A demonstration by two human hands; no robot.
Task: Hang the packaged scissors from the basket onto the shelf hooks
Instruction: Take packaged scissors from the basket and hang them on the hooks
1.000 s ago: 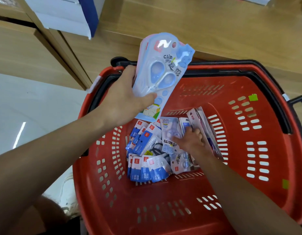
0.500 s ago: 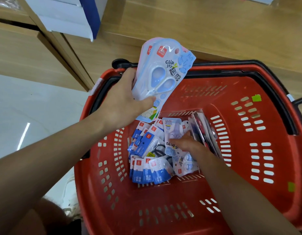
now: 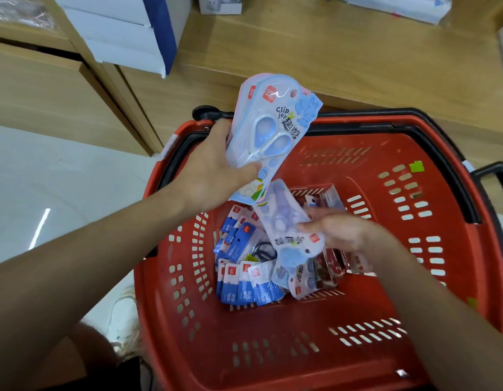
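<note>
A red plastic basket [image 3: 456, 221] with a black rim fills the lower right. My left hand [image 3: 213, 167] grips a small stack of blue-and-white scissors packs [image 3: 272, 119] above the basket's back-left rim. My right hand [image 3: 337, 227] pinches another scissors pack [image 3: 287, 232], lifted slightly above the pile and blurred by motion. More scissors packs [image 3: 301, 280] lie on the basket floor beside several blue-and-white packets [image 3: 244, 283]. No shelf hooks are in view.
A light wooden shelf base [image 3: 343, 57] runs behind the basket. White boxes with a blue side [image 3: 126, 32] stand at the upper left. Pale floor [image 3: 47, 179] lies to the left, and a white shoe [image 3: 123, 314] shows beside the basket.
My right hand has taken one scissors pack from the pile and raised it off the basket floor. My left hand's stack tilted slightly and stayed near the rim.
</note>
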